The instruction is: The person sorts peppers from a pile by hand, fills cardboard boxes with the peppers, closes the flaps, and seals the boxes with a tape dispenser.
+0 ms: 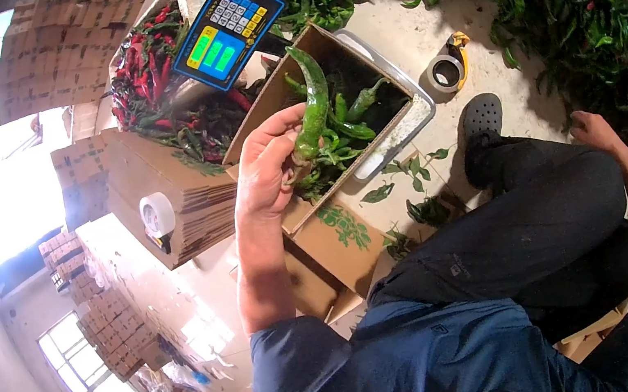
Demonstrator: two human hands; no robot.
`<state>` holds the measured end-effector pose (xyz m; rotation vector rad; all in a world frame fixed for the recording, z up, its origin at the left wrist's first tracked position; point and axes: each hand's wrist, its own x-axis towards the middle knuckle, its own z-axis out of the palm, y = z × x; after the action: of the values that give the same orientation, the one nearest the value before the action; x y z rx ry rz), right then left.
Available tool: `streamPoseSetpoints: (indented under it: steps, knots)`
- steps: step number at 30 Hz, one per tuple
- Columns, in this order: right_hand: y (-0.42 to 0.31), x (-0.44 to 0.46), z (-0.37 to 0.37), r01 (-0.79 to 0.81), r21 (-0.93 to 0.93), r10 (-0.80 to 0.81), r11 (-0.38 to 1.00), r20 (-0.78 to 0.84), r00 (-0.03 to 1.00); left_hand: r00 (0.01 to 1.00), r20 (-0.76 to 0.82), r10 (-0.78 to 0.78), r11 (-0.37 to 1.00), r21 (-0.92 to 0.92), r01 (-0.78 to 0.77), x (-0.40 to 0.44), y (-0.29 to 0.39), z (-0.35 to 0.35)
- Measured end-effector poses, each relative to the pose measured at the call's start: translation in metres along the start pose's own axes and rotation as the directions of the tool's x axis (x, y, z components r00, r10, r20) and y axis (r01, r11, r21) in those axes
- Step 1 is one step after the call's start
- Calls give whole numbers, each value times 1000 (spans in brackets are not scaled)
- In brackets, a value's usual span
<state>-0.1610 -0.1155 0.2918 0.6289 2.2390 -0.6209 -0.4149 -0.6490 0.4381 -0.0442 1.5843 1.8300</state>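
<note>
My left hand (272, 166) is closed around the stem end of a long green chili pepper (312, 96), which it holds tilted upward over an open cardboard box (378, 154). More green chili peppers (348, 128) lie inside this box. It sits on the metal platform of a scale (419, 118); the scale's display panel (228, 32) is lit green. On the other side, my right hand (592, 129) is beside my knee, close to a big heap of green chili peppers (574, 11). Its fingers are curled, and whatever they hold, if anything, is hidden.
A tape dispenser (449, 72) stands on the floor near my shoe (481, 118). Red chili peppers (151, 65) fill a container behind the scale. Flattened cartons (172, 191) carry a tape roll (157, 214) at left. Loose leaves (426, 210) and an open carton (340, 250) lie before me.
</note>
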Motion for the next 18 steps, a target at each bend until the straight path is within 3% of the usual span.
streamPoseSetpoints:
  steps: [6, 10, 13, 14, 16, 17, 18]
  knots:
    - [21, 11, 13, 75, -58, -79, 995, -64, 995, 1000, -24, -3, 1000, -28, 2, -2, -6, -6]
    - [5, 2, 9, 46, 9, -46, 999, -65, 997, 1000, -23, -7, 999, -38, 6, -4, -8, -15]
    - [-1, -1, 4, 32, -6, -32, 999, -25, 999, 991, -120, 63, 947, 320, -21, -3, -9, -29]
    - [3, 2, 6, 40, -59, -41, 997, -21, 999, 969, -139, 204, 810, 580, -87, -4, -11, -34]
    - [14, 7, 11, 57, -101, -62, 993, -45, 997, 884, -50, 465, 332, 935, -122, -4, -11, -43]
    - [19, 9, 15, 67, -91, -74, 994, -73, 995, 899, -128, 419, 204, 978, 45, -6, -9, -44]
    - [22, 10, 16, 79, -80, -87, 994, -102, 991, 908, -116, 403, 184, 982, 44, -7, -13, -51]
